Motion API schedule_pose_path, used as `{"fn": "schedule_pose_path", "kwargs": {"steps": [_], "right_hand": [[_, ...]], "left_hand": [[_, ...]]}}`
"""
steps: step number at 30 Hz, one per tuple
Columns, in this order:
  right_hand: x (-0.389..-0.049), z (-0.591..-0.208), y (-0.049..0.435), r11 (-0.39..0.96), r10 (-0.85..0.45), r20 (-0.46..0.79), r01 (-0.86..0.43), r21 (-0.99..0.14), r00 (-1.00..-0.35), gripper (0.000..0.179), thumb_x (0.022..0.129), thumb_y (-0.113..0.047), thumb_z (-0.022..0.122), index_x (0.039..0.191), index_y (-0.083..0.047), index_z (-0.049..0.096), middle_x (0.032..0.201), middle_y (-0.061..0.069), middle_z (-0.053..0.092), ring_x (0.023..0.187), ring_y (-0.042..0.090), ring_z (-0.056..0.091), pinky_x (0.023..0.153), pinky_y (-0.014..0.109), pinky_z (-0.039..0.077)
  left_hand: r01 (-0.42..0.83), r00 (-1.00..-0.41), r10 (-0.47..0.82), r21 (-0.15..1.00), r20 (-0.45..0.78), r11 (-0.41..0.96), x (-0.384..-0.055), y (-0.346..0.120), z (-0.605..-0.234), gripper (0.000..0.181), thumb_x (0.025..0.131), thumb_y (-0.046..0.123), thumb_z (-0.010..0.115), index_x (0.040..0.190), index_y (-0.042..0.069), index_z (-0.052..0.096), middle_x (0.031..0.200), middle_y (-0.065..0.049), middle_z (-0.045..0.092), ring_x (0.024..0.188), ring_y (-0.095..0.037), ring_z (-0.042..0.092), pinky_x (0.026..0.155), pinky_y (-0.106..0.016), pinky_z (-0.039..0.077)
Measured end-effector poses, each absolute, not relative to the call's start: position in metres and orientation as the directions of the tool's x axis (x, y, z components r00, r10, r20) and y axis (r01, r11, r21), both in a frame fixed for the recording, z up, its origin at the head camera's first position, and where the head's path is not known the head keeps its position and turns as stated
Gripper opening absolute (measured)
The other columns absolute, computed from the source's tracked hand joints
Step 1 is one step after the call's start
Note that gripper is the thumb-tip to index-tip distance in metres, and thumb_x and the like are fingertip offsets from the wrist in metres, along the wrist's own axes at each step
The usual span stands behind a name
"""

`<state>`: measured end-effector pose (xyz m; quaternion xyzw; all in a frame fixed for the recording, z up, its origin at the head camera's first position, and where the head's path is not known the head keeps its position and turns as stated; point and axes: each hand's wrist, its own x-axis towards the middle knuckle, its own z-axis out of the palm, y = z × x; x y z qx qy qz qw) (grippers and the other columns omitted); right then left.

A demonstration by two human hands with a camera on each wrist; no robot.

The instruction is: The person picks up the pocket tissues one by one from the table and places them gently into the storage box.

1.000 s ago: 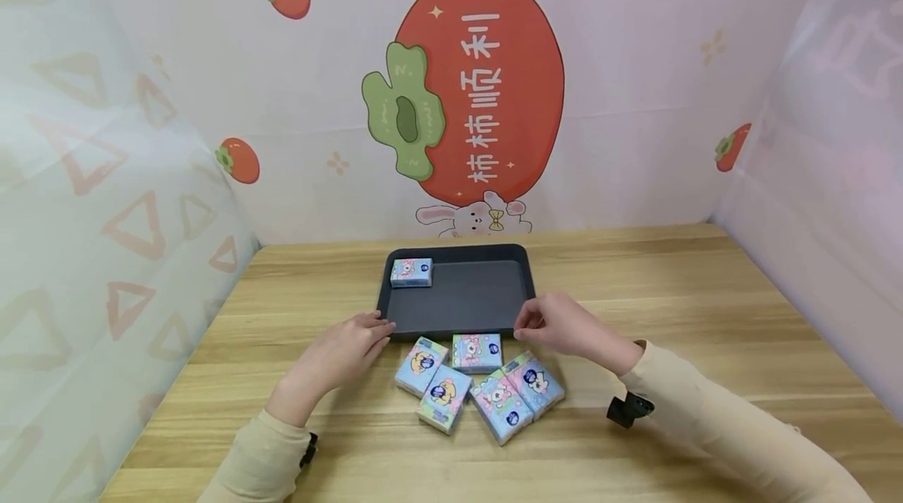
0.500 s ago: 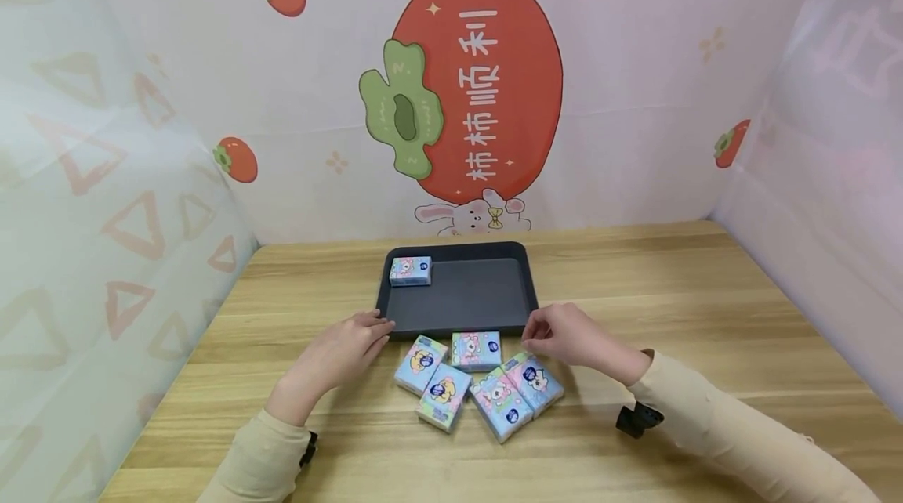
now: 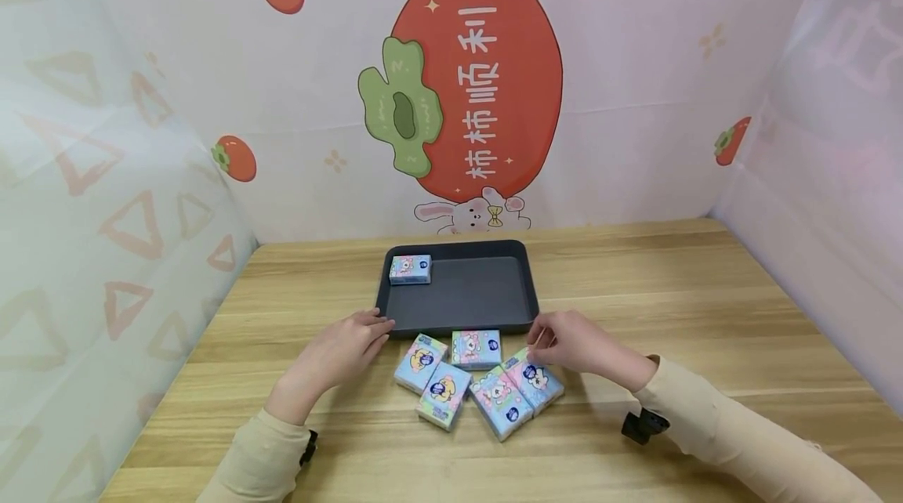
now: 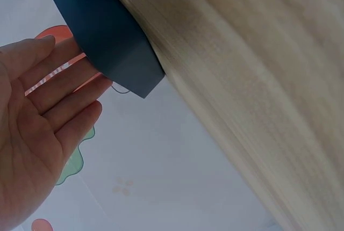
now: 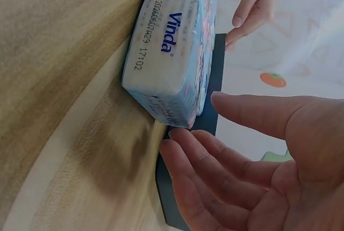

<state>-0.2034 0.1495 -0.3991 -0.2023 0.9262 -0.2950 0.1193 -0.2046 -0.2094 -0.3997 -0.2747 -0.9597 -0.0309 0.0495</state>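
Note:
My left hand [image 3: 344,350] touches the front left corner of a dark grey tray [image 3: 480,295], its fingers extended; the left wrist view shows the fingers [image 4: 64,88] against the tray's side. One tissue pack [image 3: 411,269] lies in the tray's back left corner. In front of the tray lie several more small blue and pink tissue packs. My right hand [image 3: 574,342] hovers at the far end of the rightmost pack [image 3: 534,384]. In the right wrist view its thumb and fingers are spread, fingertips right at the end of that Vinda pack [image 5: 166,43].
Two yellow-duck packs lie at the left, one overlapping the other's edge [image 3: 444,397]. A middle pack [image 3: 476,349] sits against the tray's front rim, and another [image 3: 501,403] lies beside the rightmost one. A printed cloth [image 3: 303,95] walls the wooden table [image 3: 670,291].
My right hand has moved from the tray's front right corner, a little right and toward me, down to the rightmost tissue pack. The left hand has stayed at the tray's corner.

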Motion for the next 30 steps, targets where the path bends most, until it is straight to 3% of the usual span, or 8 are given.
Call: {"fn": "schedule_pose_path", "kwargs": {"steps": [9, 19, 30], "right_hand": [[-0.197, -0.403, 0.154, 0.738, -0.488, -0.117, -0.337, -0.585, -0.865, 0.026, 0.075, -0.02, 0.08, 0.092, -0.008, 0.066, 0.077, -0.005, 0.065, 0.071, 0.006, 0.058, 0.06, 0.021, 0.05], [-0.192, -0.401, 0.152, 0.737, -0.482, -0.185, -0.282, -0.614, -0.856, 0.042, 0.071, -0.024, 0.083, 0.103, -0.003, 0.064, 0.085, 0.0, 0.065, 0.079, 0.011, 0.058, 0.065, 0.024, 0.05], [-0.194, -0.404, 0.151, 0.77, -0.456, -0.243, -0.243, -0.59, -0.856, 0.042, 0.071, -0.025, 0.083, 0.1, -0.001, 0.063, 0.076, -0.001, 0.058, 0.072, 0.011, 0.051, 0.061, 0.023, 0.044]], "left_hand": [[0.53, -0.844, 0.524, 0.027, 0.111, 0.848, -0.205, -0.21, -0.4, 0.028, 0.095, 0.017, 0.058, 0.118, 0.007, 0.067, 0.123, -0.018, 0.063, 0.116, -0.031, 0.059, 0.094, -0.047, 0.052], [0.537, -0.839, 0.531, 0.022, 0.121, 0.844, -0.206, -0.21, -0.4, 0.028, 0.095, 0.019, 0.057, 0.118, 0.008, 0.068, 0.123, -0.017, 0.063, 0.116, -0.031, 0.06, 0.094, -0.047, 0.052], [0.524, -0.848, 0.519, 0.021, 0.108, 0.851, -0.206, -0.21, -0.401, 0.028, 0.095, 0.019, 0.057, 0.118, 0.008, 0.067, 0.124, -0.017, 0.063, 0.116, -0.031, 0.059, 0.094, -0.047, 0.051]]}}
